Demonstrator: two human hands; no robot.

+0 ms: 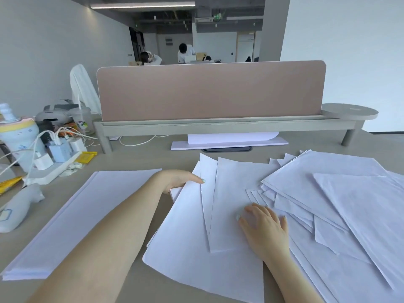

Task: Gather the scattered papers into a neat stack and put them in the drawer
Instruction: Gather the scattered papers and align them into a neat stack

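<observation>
At centre frame the left hand (179,181) grips the far-left edge of the scattered papers (295,206), thumb on top and fingers apparently curled under a few sheets. Lower right of it, the right hand (264,224) presses flat, fingers spread, on the fanned sheets. The neat stack (72,217) lies to the lower left, long axis running diagonally away, nearer the left hand. No drawer shows.

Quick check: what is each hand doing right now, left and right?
Left hand: grips the edge of a few loose sheets.
Right hand: open, fingers resting flat on the scattered papers.
</observation>
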